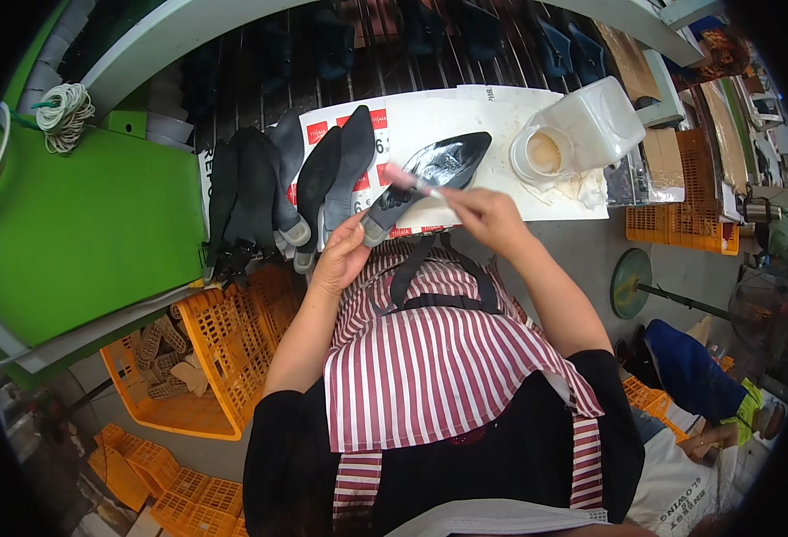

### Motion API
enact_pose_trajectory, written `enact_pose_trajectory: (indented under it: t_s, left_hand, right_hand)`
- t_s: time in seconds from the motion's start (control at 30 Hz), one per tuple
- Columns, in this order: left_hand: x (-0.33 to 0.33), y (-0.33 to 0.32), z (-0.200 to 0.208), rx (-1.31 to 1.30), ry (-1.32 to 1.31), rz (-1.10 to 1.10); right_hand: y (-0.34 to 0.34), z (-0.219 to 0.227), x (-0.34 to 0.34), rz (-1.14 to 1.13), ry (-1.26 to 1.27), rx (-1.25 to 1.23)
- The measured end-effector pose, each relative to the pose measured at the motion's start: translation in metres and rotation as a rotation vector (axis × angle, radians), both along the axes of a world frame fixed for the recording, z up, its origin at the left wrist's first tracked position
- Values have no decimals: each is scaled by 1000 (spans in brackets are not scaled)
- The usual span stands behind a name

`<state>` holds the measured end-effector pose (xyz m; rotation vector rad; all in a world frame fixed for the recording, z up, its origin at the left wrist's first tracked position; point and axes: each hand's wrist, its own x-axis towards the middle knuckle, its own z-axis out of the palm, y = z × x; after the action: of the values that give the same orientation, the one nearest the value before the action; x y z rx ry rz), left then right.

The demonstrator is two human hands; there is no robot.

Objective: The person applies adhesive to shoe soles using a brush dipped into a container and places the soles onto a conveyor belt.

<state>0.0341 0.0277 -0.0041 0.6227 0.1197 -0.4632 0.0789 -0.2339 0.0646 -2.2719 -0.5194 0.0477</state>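
Row of dark shoe soles (259,192) leans on the white bench (501,121) at left. Left hand (340,255) grips the heel end of the black sole (430,174), which angles up-right over the bench. Right hand (488,215), just right of it, pinches a pink brush (412,182) touching the sole. Clear plastic jar (582,130) lies further right.
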Motion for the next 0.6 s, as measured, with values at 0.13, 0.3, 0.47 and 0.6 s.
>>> enact_pose_trajectory:
  t_s: [0.13,0.3,0.47,0.6]
  left_hand:
    - [1,-2,3,-6,24,-7]
    - [2,-1,9,-30,-6,-10]
    - [1,-2,6,-40,17,8]
    - [2,1,5,-29,18,10]
  right_hand:
    - [5,-6,-14,148,28,-50]
    - [7,-7,0,-61,65,32]
    - [6,5,-19,7,53,81]
    - [0,-8,-24,68,32,-34]
